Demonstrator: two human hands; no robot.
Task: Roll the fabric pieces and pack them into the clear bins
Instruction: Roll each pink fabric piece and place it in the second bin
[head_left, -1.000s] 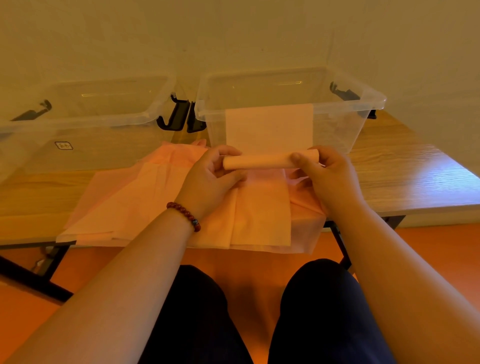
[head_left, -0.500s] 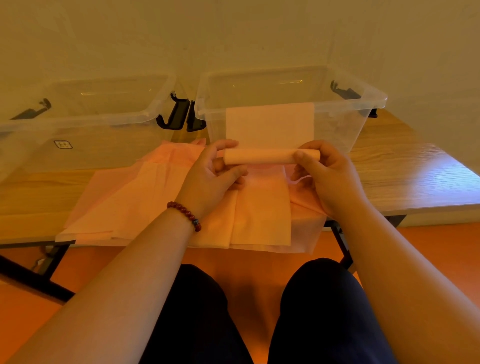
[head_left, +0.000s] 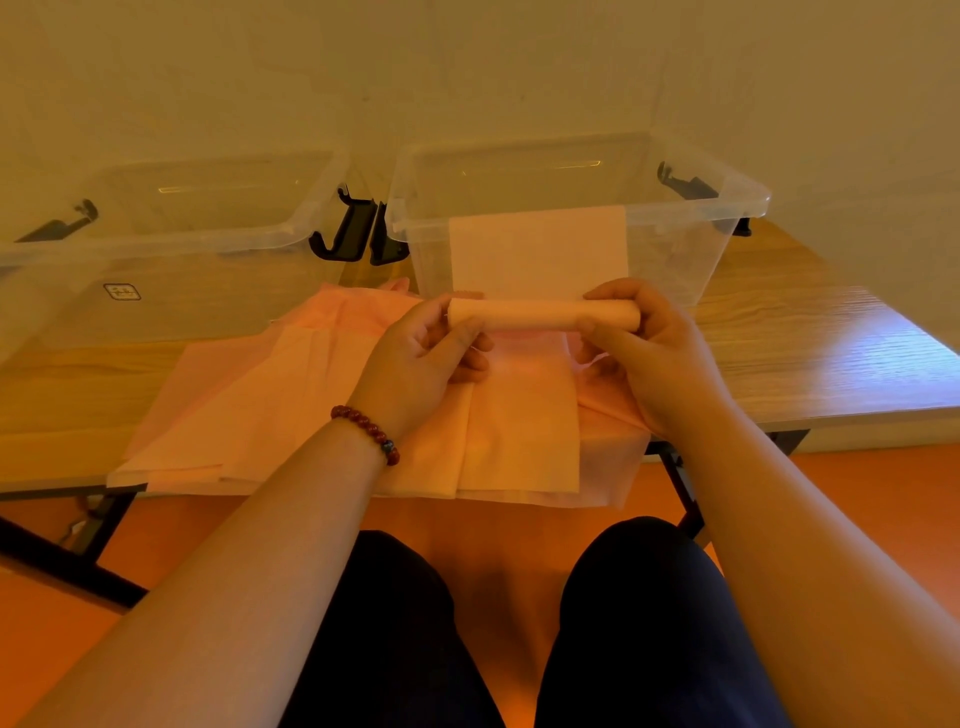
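- left hand (head_left: 415, 364) and right hand (head_left: 649, 358): fingers pinching ends of a soft peach fabric roll (head_left: 540, 314), a smooth cylinder
- its flat unrolled end hangs over the rim of the right clear plastic bin (head_left: 717, 239)
- thin fabric pieces (head_left: 291, 410) lie on the woodgrain tabletop (head_left: 810, 353)

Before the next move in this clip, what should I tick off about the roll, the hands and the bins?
1. Grip: left hand and right hand hold the fabric roll at its ends: ok.
2. Roll even across its length: ok.
3. Piece fully rolled: not ok; an unrolled tail stands flat before the right bin.
4. Tail free of that bin's rim: cannot tell.
5. Top of right bin open: ok.
6. Top of left bin open: ok.
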